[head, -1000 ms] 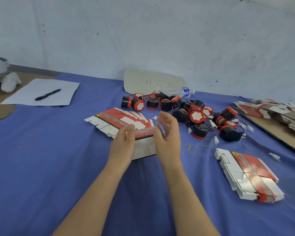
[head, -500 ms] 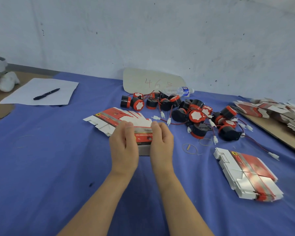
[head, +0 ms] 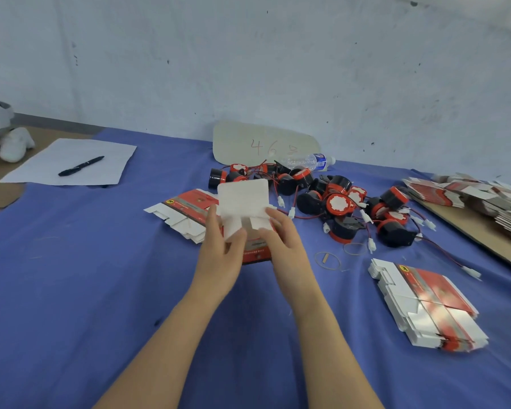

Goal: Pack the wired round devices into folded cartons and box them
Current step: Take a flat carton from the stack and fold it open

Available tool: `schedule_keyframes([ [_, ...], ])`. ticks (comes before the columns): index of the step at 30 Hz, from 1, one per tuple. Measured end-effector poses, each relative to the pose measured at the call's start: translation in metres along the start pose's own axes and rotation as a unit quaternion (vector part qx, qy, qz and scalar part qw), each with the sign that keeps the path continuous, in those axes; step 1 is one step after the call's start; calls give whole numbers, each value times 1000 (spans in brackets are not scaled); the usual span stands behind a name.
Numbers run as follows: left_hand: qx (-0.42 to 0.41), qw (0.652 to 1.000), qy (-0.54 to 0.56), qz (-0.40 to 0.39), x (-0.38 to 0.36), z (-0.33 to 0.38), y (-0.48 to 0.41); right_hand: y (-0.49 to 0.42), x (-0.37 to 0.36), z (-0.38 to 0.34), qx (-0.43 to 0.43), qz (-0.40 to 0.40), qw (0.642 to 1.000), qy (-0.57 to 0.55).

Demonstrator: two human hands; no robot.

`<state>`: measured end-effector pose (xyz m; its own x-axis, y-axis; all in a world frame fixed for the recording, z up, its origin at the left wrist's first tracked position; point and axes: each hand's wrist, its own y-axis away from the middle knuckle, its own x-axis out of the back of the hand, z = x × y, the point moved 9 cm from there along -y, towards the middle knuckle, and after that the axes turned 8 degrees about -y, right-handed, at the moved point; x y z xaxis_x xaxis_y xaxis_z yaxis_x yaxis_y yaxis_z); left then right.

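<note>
Both hands hold one carton (head: pixel 244 200) just in front of the heap of round devices (head: pixel 337 203), its white flaps standing open and its red side facing down towards the blue cloth (head: pixel 71 276). The left hand (head: pixel 219 251) pinches the left small flap; the right hand (head: pixel 284 246) pinches the right one. Flat cartons (head: pixel 186 212) lie left of the heap, and another stack (head: pixel 425 305) lies nearer, to its right.
</note>
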<state>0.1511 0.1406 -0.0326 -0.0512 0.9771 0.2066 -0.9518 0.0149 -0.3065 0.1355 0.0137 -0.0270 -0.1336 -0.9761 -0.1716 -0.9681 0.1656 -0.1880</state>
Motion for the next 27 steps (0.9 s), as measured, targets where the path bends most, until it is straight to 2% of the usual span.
schedule_keyframes([
  [4,46,995,85,-8,0,-3,-4,-1,-1,3,-2,-12,999,49],
  [7,71,992,94,-39,-9,0,-1,-1,-7,6,0,-33,994,102],
  [9,83,991,100,-16,-5,-2,0,0,-11,4,14,-58,995,84],
  [11,137,975,174,-3,-3,-7,2,2,-15,7,-25,-75,997,22],
  [13,192,956,220,-11,-6,-14,4,0,-8,14,-74,-37,996,-29],
  [15,198,959,203,-20,-7,-13,5,-2,-2,18,-92,1,995,-40],
  [18,160,975,153,0,-1,-16,2,-4,4,21,-87,6,996,-25],
  [20,106,990,97,-10,2,-16,0,-4,5,23,-84,-20,996,16],
  [23,45,998,-21,-31,1,-18,-3,-1,5,18,-56,-51,985,152],
  [27,25,995,-93,-10,6,-22,-7,4,4,16,-66,-99,977,179],
])
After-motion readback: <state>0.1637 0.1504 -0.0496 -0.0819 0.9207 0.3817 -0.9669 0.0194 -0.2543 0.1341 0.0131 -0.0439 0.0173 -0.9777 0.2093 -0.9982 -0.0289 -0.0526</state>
